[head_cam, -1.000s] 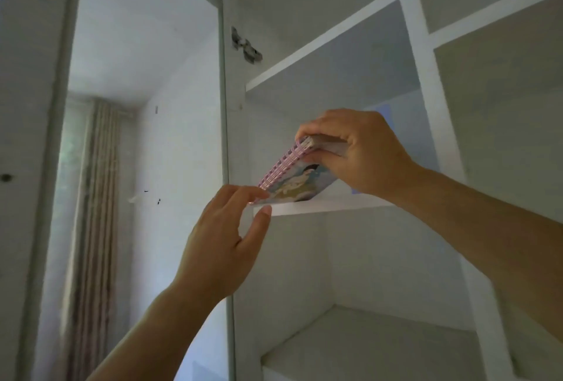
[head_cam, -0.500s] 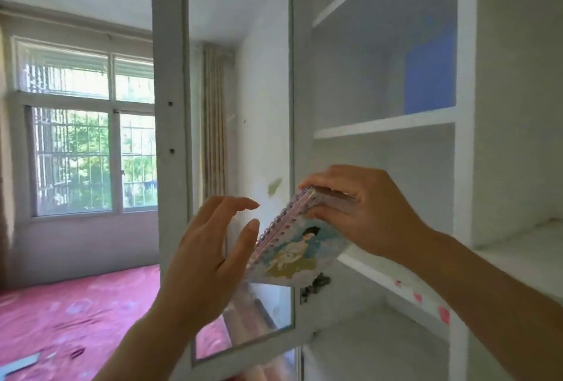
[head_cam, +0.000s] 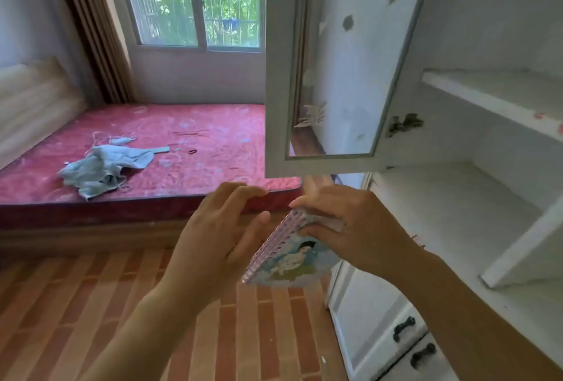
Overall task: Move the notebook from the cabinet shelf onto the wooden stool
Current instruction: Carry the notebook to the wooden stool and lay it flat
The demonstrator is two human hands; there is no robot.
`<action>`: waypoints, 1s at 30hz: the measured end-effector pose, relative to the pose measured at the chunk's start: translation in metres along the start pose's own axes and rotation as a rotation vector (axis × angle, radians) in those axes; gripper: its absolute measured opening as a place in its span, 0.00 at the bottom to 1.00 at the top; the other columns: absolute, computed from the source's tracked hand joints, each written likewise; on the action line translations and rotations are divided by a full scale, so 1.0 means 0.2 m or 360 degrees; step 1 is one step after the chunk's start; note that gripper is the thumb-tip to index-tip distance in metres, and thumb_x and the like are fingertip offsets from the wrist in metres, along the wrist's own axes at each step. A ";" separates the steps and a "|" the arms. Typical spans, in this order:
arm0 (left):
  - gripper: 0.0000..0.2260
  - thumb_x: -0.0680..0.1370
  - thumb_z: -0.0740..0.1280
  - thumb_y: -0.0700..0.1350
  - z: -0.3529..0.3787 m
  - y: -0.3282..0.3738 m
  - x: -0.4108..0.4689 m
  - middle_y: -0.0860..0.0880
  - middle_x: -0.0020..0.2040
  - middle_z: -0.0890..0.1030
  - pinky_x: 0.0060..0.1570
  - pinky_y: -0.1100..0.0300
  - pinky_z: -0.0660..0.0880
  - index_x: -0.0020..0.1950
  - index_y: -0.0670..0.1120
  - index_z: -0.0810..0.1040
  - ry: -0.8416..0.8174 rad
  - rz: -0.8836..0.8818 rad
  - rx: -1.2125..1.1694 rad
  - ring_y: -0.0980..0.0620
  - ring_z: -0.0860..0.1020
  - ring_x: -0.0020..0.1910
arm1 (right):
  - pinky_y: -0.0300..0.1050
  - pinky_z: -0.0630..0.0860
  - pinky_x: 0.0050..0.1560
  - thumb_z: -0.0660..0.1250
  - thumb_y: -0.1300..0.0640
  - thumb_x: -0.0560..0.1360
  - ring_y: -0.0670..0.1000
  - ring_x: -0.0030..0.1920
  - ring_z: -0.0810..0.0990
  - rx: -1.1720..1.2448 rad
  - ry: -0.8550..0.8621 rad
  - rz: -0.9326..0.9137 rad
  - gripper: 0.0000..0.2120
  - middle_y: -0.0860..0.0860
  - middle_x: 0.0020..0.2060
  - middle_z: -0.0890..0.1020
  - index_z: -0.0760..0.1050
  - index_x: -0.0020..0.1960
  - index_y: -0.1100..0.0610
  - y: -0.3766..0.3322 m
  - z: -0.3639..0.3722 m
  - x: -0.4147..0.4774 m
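Left of the notebook (head_cam: 291,254), a grey cloth (head_cam: 102,168) lies on the red mattress (head_cam: 195,133); the left hand (head_cam: 213,237) is spread loose, fingers just beside the pink spiral; the right hand (head_cam: 350,228) grips the notebook's top edge, tilted, off the cabinet (head_cam: 475,222) shelves, under the glass door (head_cam: 332,76).

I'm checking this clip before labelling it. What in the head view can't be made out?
- Wooden stool: nowhere in the head view, so the goal spot is unknown.
- Notebook: its top edge is hidden under the right hand.
- Left hand: its palm side faces away, so contact with the notebook's spiral is unclear.
- Small items on the red mattress: too small and blurred to name.
- Cabinet: cut off by the right edge.
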State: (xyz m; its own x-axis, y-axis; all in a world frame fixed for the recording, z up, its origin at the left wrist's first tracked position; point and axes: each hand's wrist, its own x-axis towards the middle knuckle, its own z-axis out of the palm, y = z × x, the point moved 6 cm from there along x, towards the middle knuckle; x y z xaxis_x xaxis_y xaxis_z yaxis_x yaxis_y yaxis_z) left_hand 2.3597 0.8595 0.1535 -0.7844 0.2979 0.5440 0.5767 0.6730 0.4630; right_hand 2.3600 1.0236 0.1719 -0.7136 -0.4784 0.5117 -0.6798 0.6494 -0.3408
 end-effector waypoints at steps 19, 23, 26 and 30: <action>0.21 0.77 0.49 0.60 -0.85 -1.31 -1.17 0.56 0.60 0.73 0.50 0.72 0.65 0.62 0.53 0.71 -0.0011 -0.1039 0.0370 0.59 0.71 0.59 | 0.31 0.72 0.46 0.72 0.59 0.66 0.42 0.45 0.77 0.0523 -0.0472 -0.0259 0.12 0.42 0.44 0.79 0.80 0.49 0.52 -0.96 1.53 0.65; 0.20 0.77 0.50 0.60 -1.12 -1.52 -1.37 0.56 0.59 0.73 0.54 0.68 0.64 0.61 0.53 0.72 0.0149 -0.1277 0.0308 0.63 0.68 0.58 | 0.33 0.73 0.44 0.70 0.57 0.67 0.42 0.44 0.77 0.0647 -0.0550 -0.0420 0.11 0.41 0.43 0.79 0.80 0.49 0.54 -1.21 1.80 0.84; 0.20 0.77 0.50 0.61 -1.25 -1.64 -1.49 0.57 0.60 0.73 0.54 0.65 0.67 0.62 0.54 0.71 0.0240 -0.1404 0.0354 0.62 0.70 0.58 | 0.31 0.73 0.45 0.71 0.57 0.67 0.42 0.45 0.76 0.0702 -0.0603 -0.0533 0.11 0.42 0.44 0.80 0.80 0.50 0.54 -1.35 1.95 0.97; 0.22 0.76 0.48 0.63 -1.34 -1.82 -1.57 0.58 0.61 0.72 0.56 0.61 0.69 0.63 0.55 0.70 0.0306 -0.1571 0.0335 0.61 0.70 0.59 | 0.30 0.72 0.46 0.75 0.60 0.66 0.43 0.46 0.76 0.0716 -0.0722 -0.0587 0.14 0.41 0.44 0.78 0.80 0.51 0.54 -1.45 2.15 1.14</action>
State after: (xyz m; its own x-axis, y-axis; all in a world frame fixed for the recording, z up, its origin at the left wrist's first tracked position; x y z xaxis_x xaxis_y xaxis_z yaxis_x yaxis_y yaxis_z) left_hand 2.4575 0.3399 0.0019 -0.8268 -0.5537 0.0990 -0.3716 0.6698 0.6429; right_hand 2.3207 0.4716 0.0478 -0.3588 -0.8796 0.3125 -0.8234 0.1405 -0.5497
